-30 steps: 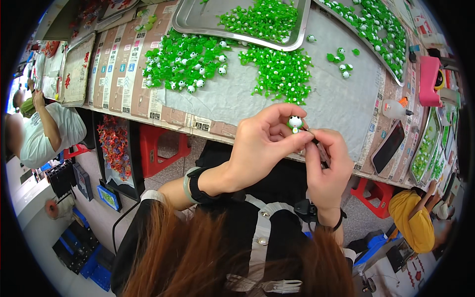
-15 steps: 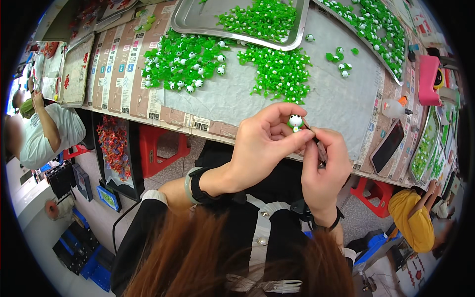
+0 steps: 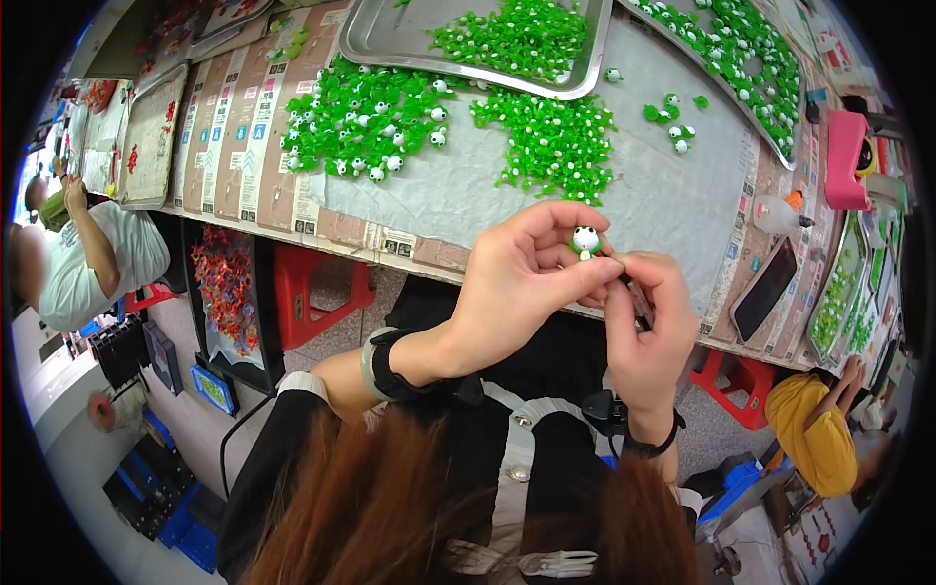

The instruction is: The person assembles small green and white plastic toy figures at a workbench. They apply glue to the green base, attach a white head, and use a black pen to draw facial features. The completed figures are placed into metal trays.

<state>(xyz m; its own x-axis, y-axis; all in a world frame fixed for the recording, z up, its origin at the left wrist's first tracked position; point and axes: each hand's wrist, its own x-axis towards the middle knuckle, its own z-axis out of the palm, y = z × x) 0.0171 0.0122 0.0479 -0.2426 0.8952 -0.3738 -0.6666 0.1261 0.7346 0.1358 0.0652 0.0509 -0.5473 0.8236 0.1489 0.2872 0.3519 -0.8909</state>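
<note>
"Where's the green-and-white toy figurine [image 3: 585, 242]?"
"Pinched in the curled left hand [image 3: 509, 291], near the grey sheet [image 3: 678, 214]."
"And the right hand [image 3: 651, 336]?"
"Nearly closed, gripping a slim dark tool [image 3: 643, 322]."

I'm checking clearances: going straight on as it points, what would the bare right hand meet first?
Likely the bare left hand, whose thumb lies by the tips of the right hand; the small, round-headed green-and-white figure sits just beyond, though depth is unclear.

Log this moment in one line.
left hand: holding green and white figurine; right hand: gripping slim dark tool; tool contact: unclear; green parts: piled on pale sheet
</note>
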